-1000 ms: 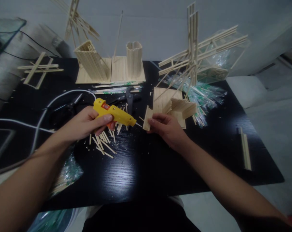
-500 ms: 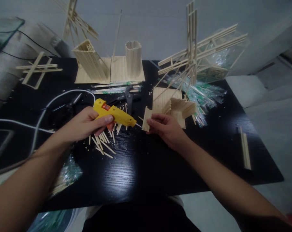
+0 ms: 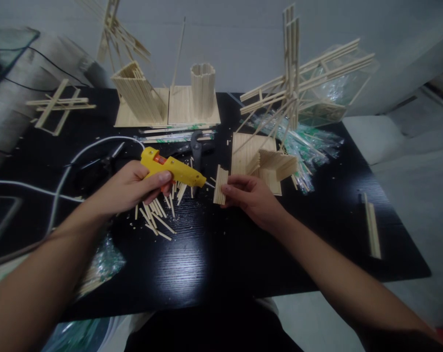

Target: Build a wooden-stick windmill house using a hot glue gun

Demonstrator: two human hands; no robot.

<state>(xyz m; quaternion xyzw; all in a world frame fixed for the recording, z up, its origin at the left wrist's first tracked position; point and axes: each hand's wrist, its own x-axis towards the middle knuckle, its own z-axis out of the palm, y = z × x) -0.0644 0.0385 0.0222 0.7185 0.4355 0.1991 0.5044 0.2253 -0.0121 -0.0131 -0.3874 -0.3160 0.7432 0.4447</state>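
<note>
My left hand (image 3: 144, 185) is wrapped round a yellow glue gun (image 3: 175, 170), its nozzle pointing right and a little down. The tip is close to the left edge of a small panel of wooden sticks (image 3: 220, 185); whether they touch I cannot tell. My right hand (image 3: 248, 198) pinches that panel by its right side, above the table. Just behind the right hand stands a stick-built base with low walls (image 3: 280, 164). Short cut sticks (image 3: 157, 215) lie loose below the glue gun.
Two stick towers, one angular (image 3: 138, 95) and one round (image 3: 202, 90), stand at the back. A windmill-like stick frame (image 3: 290, 93) rises at the back right beside plastic-wrapped stick bundles (image 3: 316, 142). Dark-handled cutters (image 3: 196, 146) lie mid-table. A white cord (image 3: 60, 188) loops at left.
The panel in my right hand has shifted slightly left and down, and its tilt has changed a little. The glue gun's nozzle has dropped back slightly to the left.
</note>
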